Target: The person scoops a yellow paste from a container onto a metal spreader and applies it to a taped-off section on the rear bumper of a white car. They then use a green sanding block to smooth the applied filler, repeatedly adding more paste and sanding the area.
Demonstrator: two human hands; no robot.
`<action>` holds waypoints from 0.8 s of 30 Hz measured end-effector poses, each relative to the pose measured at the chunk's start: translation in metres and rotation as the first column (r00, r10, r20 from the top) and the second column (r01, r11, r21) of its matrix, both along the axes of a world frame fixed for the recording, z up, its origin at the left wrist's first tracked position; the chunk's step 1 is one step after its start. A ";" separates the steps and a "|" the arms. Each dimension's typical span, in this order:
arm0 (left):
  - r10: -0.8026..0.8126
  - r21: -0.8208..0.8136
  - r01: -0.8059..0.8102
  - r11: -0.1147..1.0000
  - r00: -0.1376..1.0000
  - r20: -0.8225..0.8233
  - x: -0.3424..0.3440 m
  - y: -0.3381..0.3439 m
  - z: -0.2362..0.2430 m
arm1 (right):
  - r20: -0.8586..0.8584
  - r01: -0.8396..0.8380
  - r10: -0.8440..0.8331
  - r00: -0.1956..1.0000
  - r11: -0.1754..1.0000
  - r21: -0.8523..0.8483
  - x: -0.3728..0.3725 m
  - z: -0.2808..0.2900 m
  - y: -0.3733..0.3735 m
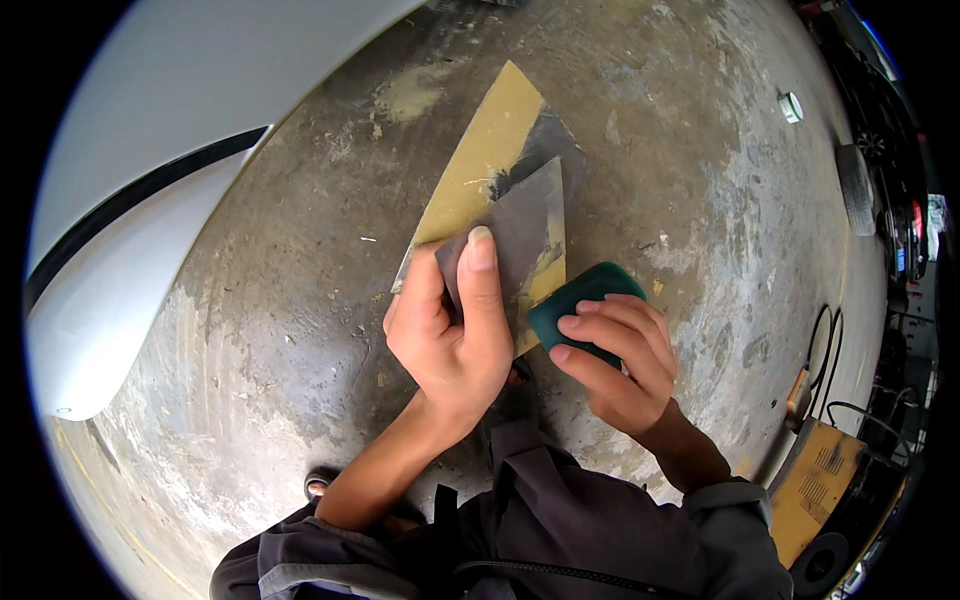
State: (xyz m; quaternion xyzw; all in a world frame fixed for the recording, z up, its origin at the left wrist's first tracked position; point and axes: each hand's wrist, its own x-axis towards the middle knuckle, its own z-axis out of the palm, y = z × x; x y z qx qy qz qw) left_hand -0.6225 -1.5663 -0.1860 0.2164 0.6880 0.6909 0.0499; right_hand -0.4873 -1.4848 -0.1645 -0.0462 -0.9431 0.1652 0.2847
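Note:
In front of me my left hand (455, 325) pinches a thin, stiff yellow-and-grey sheet (460, 165), thumb on top and fingers behind. An overlapping flap (525, 215), mostly grey with a yellow edge, lies under the thumb; I cannot tell whether it is a fold or a second piece. Beside the sheet's lower right side, my right hand (630, 350) grips a dark green pad (570, 308) with rounded corners. Several fingers lie across the pad's face. The pad's left edge meets or overlaps the sheet's yellow edge; actual contact cannot be made out.
A white car panel (150, 110) with a black strip (150, 210) rises on my left. The stained concrete floor (690, 190) stretches below. To the right are a small white-green can (790, 107), a tire (855, 190), a yellow-tan box (815, 485) and black cables (828, 350).

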 end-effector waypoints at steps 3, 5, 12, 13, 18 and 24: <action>0.004 -0.019 -0.003 1.000 0.999 0.034 0.000 -0.001 -0.001 | 0.015 -0.038 0.038 0.999 0.999 0.006 0.007 -0.009 0.001; -0.028 -0.035 0.029 0.999 0.999 0.023 -0.002 -0.003 -0.001 | 0.035 -0.040 0.040 0.999 0.999 -0.014 0.013 -0.009 -0.002; 0.060 0.103 -0.074 0.992 0.990 0.127 -0.003 0.005 -0.001 | -0.175 0.074 -0.102 0.979 0.984 -0.162 0.030 0.001 0.008; 0.065 0.121 -0.080 0.989 0.989 0.130 -0.003 0.006 0.001 | -0.265 0.102 -0.156 0.952 0.973 -0.208 0.029 0.000 0.007; 0.112 0.184 -0.140 0.973 0.982 0.155 0.007 0.011 0.009 | -0.383 -0.162 -0.348 0.856 0.523 -0.837 0.007 -0.007 -0.020; 0.140 0.219 -0.187 0.958 0.967 0.215 0.002 0.008 0.013 | -0.088 0.119 -0.264 0.961 0.678 -0.726 0.023 -0.024 -0.018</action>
